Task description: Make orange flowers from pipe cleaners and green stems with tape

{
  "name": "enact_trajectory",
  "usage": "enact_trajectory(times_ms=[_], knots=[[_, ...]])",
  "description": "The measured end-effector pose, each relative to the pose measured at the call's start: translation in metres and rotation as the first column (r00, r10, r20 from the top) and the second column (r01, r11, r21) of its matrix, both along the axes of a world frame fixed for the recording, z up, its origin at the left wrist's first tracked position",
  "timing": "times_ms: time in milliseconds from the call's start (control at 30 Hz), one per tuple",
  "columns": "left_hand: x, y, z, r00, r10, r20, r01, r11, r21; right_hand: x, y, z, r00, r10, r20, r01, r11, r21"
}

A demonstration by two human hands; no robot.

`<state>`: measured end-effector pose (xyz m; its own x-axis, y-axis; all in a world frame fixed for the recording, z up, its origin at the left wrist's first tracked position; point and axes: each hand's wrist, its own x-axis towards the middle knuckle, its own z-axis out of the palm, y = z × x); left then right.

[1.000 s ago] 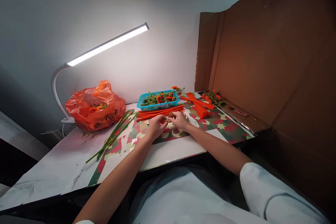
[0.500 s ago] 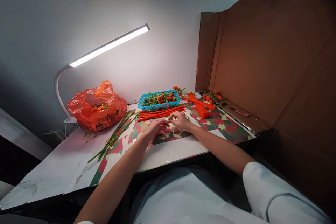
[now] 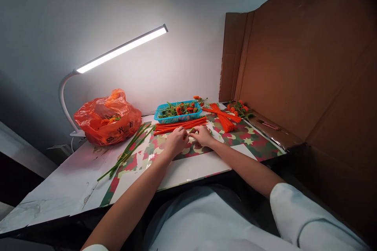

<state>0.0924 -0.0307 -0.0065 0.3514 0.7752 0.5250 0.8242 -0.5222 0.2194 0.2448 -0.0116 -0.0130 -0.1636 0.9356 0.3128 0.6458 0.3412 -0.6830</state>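
Note:
Over the camouflage-patterned sheet, my left hand [image 3: 177,140] and my right hand [image 3: 204,136] meet with fingertips pinched close together. A small green piece [image 3: 192,130] shows between them, gripped by my right fingers. What the left fingertips pinch is mostly hidden; a bit of red-orange shows there. Just beyond the hands lies a row of orange pipe cleaners [image 3: 165,128]. Behind that row, a blue basket [image 3: 176,119] holds orange flowers [image 3: 179,110] with green stems.
Long green stems [image 3: 126,155] lie left of my hands, beside a red plastic bag [image 3: 97,131]. Crossed bundles of orange pipe cleaners [image 3: 226,121] and more orange flowers [image 3: 237,108] are at right. A lamp [image 3: 123,49] hangs above; a cardboard wall [image 3: 294,59] rises at right.
My left hand has turned, its fingers curling in from a more spread pose to a pinch by the right fingertips. The right hand has barely moved. The view has shifted slightly.

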Motion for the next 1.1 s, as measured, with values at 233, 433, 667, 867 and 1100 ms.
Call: enact_trajectory(times_ms=[233,433,667,867,1100], knots=[[-0.011,0.008,-0.001,0.831,-0.019,0.556,0.378,0.752,-0.540,0.012,0.004,-0.002,0.972,0.233,0.005,-0.230,0.955,0.189],[-0.012,0.005,0.004,0.522,0.232,0.821,0.721,0.394,-0.570,0.012,0.006,-0.001,0.915,0.370,-0.160,-0.342,0.923,0.176],[-0.010,0.004,0.001,0.716,0.017,0.698,0.308,0.889,-0.338,0.008,0.004,-0.001,0.982,0.161,-0.096,-0.153,0.985,0.085],[-0.003,0.000,0.000,0.941,-0.069,0.330,0.111,0.988,-0.111,0.003,0.000,0.002,0.998,0.052,-0.018,-0.052,0.999,0.011],[-0.013,0.004,0.003,0.765,-0.040,0.643,0.402,0.809,-0.428,0.017,0.008,-0.003,0.950,0.309,-0.040,-0.300,0.943,0.142]])
